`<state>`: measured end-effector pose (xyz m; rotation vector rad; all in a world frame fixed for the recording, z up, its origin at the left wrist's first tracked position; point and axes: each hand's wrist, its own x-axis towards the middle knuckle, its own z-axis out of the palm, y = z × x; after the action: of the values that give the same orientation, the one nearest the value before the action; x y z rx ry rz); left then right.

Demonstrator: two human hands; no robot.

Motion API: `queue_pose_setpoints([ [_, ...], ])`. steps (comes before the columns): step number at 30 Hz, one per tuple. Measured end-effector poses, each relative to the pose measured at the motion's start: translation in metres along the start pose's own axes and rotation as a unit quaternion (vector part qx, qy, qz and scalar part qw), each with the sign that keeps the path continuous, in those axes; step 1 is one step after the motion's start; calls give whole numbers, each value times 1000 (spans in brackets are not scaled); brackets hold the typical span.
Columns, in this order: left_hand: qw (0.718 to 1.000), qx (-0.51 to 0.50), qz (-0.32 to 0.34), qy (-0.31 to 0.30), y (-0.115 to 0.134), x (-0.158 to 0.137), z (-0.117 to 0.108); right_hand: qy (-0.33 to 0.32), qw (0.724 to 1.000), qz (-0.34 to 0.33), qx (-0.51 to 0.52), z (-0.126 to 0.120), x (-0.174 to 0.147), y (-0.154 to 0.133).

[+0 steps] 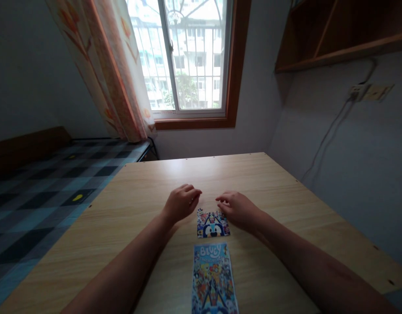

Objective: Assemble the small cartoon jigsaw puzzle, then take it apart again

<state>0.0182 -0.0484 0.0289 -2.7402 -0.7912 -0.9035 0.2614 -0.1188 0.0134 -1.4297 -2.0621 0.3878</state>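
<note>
A partly assembled jigsaw puzzle [214,226] lies flat on the wooden table, showing a blue cartoon dog's face among many small figures. Its far edge is uneven, with a knob sticking up at the left corner. My left hand [183,200] is just beyond the puzzle's left side, fingers curled and pressed together; whatever they may hold is too small to make out. At the puzzle's right far corner rests my right hand [235,207], fingers bent and slightly apart, with nothing visible in them. Closer to me lies a printed Bluey picture sheet [214,279], cut off by the bottom of the view.
The light wooden table [148,183] reaches toward the wall below a barred window [190,65]. A bed with checked bedding [56,183] stands along the left, beside a flowered curtain [102,65]. On the right wall are a wooden shelf [345,52] and a socket with a hanging cable [328,131].
</note>
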Motion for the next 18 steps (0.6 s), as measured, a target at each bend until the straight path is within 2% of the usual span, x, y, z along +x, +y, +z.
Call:
queue_pose_setpoints([
  [3,992,-18,80,-95,27,4,4,-63,995,-8,-75,-9,-6,-8],
  [5,988,-24,97,-118,36,5,5,-90,990,-12,-105,-13,-8,-12],
  [12,995,-29,43,-82,31,-1,14,-113,984,-35,-135,-12,-14,-26],
  [15,998,1,18,-68,33,-2,21,-120,983,-24,-140,-12,-15,-33],
  [18,997,30,-5,-65,36,-2,22,-153,977,-6,-147,-14,-13,-37],
])
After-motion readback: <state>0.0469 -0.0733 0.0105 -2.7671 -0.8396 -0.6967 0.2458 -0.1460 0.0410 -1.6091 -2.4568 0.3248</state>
